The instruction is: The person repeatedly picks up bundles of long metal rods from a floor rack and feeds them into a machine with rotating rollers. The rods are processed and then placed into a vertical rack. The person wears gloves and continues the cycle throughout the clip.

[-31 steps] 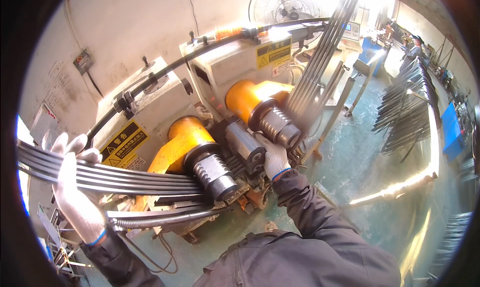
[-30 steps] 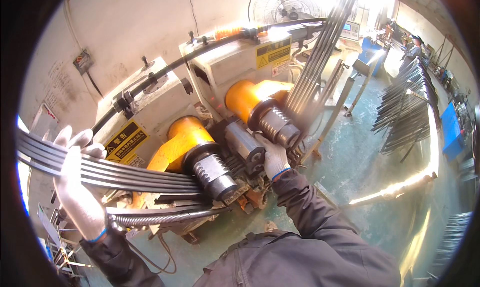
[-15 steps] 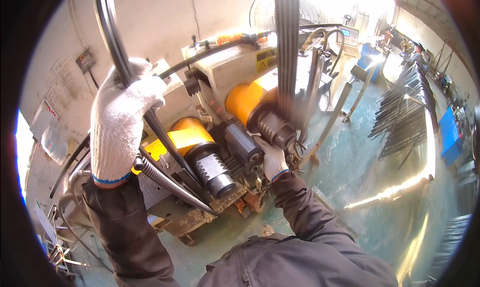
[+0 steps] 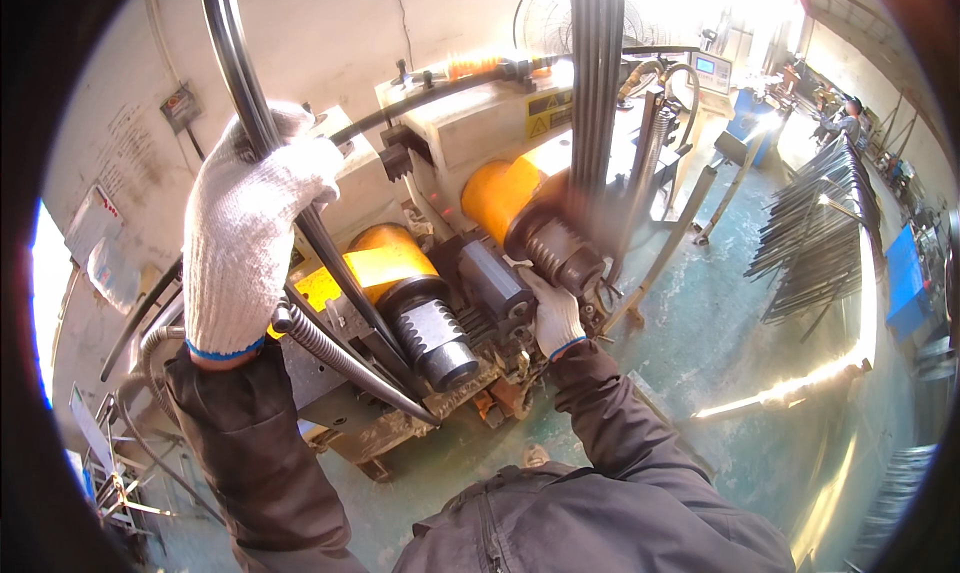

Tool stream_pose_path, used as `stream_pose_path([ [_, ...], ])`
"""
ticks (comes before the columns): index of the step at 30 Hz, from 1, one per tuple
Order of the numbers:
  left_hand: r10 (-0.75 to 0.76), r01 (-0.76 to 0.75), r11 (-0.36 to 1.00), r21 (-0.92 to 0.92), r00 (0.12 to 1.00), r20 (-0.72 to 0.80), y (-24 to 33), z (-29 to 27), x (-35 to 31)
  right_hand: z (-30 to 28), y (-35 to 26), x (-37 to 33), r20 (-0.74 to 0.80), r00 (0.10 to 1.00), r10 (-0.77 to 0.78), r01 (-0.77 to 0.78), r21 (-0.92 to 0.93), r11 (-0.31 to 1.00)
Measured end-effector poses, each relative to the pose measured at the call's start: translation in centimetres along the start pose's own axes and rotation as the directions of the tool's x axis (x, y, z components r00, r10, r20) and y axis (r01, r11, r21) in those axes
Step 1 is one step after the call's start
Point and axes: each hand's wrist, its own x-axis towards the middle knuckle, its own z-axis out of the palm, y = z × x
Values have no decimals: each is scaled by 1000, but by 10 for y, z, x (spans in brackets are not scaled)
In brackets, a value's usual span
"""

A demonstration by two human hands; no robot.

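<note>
My left hand (image 4: 245, 223), in a white knit glove, is closed around long dark metal bars (image 4: 232, 48). The bars slope down past the glove to the machine, beside the front black toothed roller (image 4: 432, 335) on its yellow housing (image 4: 385, 258). My right hand (image 4: 555, 318), gloved too, is at the grey faceted block (image 4: 495, 280) between the two rollers. Its fingers reach along the block's right end, partly hidden, and what they grip cannot be made out. Just beyond it is the second toothed roller (image 4: 562, 253), with a bundle of dark bars (image 4: 597, 83) rising upright behind.
A ribbed metal hose (image 4: 350, 358) crosses the machine's near left side. A slanted post (image 4: 665, 243) stands right of it. Farther right, many thin rods lie on a rack (image 4: 820, 233), near a blue bin (image 4: 905, 273). A person (image 4: 850, 121) is in the far background.
The whole scene sits slightly farther right in the picture. Both hands keep their places on the bars and at the grey block.
</note>
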Motion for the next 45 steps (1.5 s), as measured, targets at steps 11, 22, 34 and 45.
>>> stream_pose_path([
  [11,-9,8,997,75,1000,14,-2,-3,2,-10,16,7,-30,996,88,-86,36,996],
  [22,1,-1,995,95,1000,-6,-1,-2,2,5,-5,1,-63,989,130,-121,130,984],
  [34,43,-38,986,163,999,-23,24,-13,5,-8,29,12,-62,995,82,-74,129,989],
  [45,-112,106,987,123,993,46,11,-35,-11,-13,39,15,-153,942,299,-269,187,945],
])
